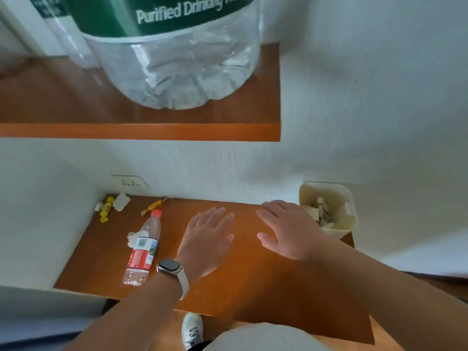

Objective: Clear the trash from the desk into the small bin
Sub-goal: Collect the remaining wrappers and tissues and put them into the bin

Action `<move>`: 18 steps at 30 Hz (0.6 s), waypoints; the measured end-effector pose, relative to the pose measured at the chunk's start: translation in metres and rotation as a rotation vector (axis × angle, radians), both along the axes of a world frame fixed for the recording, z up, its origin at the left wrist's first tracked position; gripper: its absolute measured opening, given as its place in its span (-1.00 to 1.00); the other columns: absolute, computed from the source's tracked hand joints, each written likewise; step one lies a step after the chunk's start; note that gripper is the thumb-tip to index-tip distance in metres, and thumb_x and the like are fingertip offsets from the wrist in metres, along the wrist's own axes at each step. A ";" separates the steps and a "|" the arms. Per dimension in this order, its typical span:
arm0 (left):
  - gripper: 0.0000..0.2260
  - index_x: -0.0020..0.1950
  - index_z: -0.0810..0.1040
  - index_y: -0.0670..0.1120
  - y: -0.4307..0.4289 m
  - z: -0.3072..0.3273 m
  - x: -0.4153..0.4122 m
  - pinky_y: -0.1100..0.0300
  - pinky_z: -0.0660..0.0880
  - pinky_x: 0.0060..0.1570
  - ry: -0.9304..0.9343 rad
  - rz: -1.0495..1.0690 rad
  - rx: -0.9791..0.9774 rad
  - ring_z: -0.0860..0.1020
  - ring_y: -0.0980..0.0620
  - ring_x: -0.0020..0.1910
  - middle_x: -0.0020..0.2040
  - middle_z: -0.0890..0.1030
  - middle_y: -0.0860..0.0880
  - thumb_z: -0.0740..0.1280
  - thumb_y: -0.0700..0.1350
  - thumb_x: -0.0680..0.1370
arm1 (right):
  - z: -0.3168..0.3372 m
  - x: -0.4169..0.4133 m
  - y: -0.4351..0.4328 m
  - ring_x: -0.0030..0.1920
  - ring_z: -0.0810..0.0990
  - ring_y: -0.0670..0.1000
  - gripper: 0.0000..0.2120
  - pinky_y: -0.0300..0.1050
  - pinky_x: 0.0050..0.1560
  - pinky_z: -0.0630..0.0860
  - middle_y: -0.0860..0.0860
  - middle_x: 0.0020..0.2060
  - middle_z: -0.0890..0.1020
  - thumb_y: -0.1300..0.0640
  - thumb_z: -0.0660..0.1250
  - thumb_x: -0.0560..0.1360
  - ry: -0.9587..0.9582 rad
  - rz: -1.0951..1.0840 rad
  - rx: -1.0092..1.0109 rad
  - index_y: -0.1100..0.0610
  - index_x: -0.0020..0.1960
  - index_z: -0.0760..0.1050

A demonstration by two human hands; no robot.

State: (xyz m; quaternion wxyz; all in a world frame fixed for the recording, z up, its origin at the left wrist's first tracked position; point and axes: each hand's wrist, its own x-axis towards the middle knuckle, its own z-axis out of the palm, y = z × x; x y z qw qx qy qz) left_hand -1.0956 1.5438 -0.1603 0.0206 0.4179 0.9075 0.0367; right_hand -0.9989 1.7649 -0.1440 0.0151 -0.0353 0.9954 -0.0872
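Head view shows both hands flat over the table [228,287], left hand [207,239] and right hand [286,229], fingers spread, holding nothing. Bottle [143,249] and wrappers [106,207] lie left; small bin [329,209] sits right.

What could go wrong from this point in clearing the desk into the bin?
1. The small bin sits at the desk's far right corner and already holds crumpled paper; the bulky plastic bottle may not fit, or could tip it off.
2. The bottle lies on its side, so a nudge from the left hand could roll it away.
3. The yellow wrappers and tissue sit in the back left corner, easily missed.

Both hands are open and empty; the right hand is near the bin.
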 end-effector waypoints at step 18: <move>-0.62 0.37 0.47 0.08 -0.258 -0.035 -0.152 -0.13 0.40 0.33 -0.074 0.212 0.099 0.46 -0.11 0.39 0.39 0.53 -0.02 0.18 0.17 0.61 | -0.026 -0.179 -0.233 0.47 0.26 0.08 -0.47 0.06 0.43 0.24 0.03 0.46 0.36 -0.24 0.06 0.58 -0.110 0.032 0.074 0.03 0.43 0.33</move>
